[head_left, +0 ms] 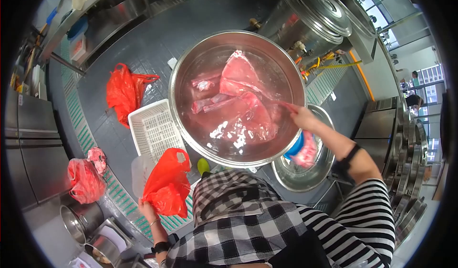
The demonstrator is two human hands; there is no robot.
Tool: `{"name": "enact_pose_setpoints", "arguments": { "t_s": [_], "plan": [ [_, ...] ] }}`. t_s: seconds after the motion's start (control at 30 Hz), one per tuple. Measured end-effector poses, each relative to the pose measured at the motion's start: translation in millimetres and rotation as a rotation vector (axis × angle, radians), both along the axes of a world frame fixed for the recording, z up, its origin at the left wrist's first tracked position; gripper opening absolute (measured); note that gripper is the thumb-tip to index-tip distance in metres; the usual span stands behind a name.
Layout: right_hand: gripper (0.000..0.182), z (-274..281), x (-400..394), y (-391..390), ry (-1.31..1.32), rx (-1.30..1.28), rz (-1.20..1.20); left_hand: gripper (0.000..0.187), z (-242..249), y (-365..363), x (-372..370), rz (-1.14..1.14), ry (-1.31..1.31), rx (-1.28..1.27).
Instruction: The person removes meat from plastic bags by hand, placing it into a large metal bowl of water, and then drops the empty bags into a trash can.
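Observation:
A big round steel pot [298, 72] stands in front of me, holding reddish water with large pieces of raw meat on the bone [241, 72] partly under the surface. My right hand [304, 118] reaches over the pot's right rim, its fingers closed on the narrow end of a meat piece [255, 118]. Down on the left, my left hand [149, 211] grips the edge of a red plastic bag [168, 189], which hangs loose and crumpled. What the bag holds, if anything, is hidden.
A white perforated basket [135, 122] touches the pot's left side. Another red bag [125, 94] and a bag of meat [86, 181] lie on the floor. Right of the pot, a metal basin [298, 184] holds meaty bones [307, 149]. Lidded steel vessels [324, 8] stand behind.

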State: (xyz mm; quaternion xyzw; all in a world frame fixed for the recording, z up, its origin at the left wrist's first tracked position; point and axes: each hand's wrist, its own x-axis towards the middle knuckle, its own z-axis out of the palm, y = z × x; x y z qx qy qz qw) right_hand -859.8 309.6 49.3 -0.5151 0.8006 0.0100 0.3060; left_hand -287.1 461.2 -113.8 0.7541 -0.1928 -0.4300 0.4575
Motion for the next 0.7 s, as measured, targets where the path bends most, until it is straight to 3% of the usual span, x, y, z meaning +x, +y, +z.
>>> {"name": "enact_pose_setpoints", "arguments": {
  "t_s": [0.07, 0.23, 0.27, 0.33, 0.5, 0.53, 0.6, 0.7],
  "plan": [
    [0.035, -37.6, 7.9, -14.8, -0.113, 0.021, -0.131, 0.032, 8.5, 3.3, 4.3, 0.004, 0.053, -0.012],
    [0.024, -44.5, 3.0, -40.0, -0.342, 0.062, -0.459, 0.036, 18.7, 7.3, 7.4, -0.011, 0.090, -0.031],
    [0.015, -42.3, -4.1, -33.8, -0.425, 0.039, -0.616, 0.037, 15.8, 11.8, 11.0, -0.002, 0.073, -0.016],
    [0.015, -31.1, -11.1, -20.9, -0.643, -0.007, -0.925, 0.038, 7.4, 22.8, 14.5, 0.019, 0.061, 0.006],
    [0.014, -53.0, 24.7, -22.2, -0.642, -0.125, -1.135, 0.037, -14.6, 28.5, 27.6, -0.007, 0.114, -0.025],
    [0.013, -125.0, -1.5, -19.6, -0.726, -0.160, -1.070, 0.037, -9.8, 24.5, 23.1, -0.004, 0.111, -0.030],
    [0.021, -169.8, 30.6, -30.5, -0.110, -0.202, -0.814, 0.035, 10.3, 14.1, 13.2, 0.001, 0.082, -0.044],
    [0.033, -172.6, 62.1, -41.6, -0.015, -0.198, -0.797, 0.029, 23.6, 19.1, 16.2, 0.042, 0.073, -0.014]
  ]
}}
